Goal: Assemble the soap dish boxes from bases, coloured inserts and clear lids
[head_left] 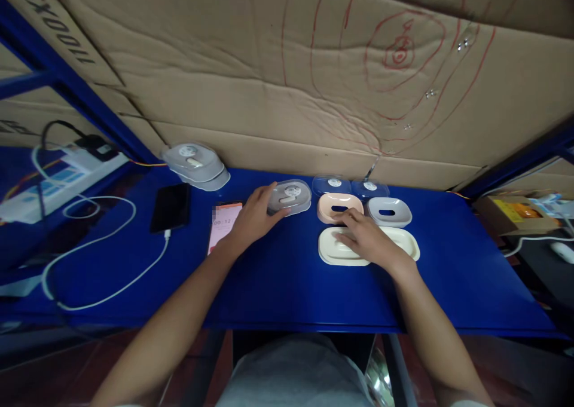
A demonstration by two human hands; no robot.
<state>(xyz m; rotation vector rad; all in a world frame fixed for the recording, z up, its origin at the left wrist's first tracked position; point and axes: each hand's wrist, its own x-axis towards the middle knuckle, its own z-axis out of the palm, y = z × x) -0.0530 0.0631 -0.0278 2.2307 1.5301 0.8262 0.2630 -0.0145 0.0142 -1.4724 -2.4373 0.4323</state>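
My left hand (259, 216) has its thumb and fingers apart around the left end of a grey dish with a clear cover and a white label (296, 198). Over a long cream tray (406, 242) is my right hand (361, 233), its fingertips near the front edge of a peach dish with an oval slot (329, 202). Whether those fingers grip anything is hard to make out. A grey slotted dish (399, 210) sits beside the peach one. Two clear covers (323, 185) (379, 189) with round labels lie behind them.
Stacked grey covered dishes (201, 168) stand at the back left. On the blue table (287, 293) are a lit phone (220, 222), a dark phone (170, 208) and a white cable (130, 284). A power strip (58, 186) lies far left; cardboard (224, 54) walls the back.
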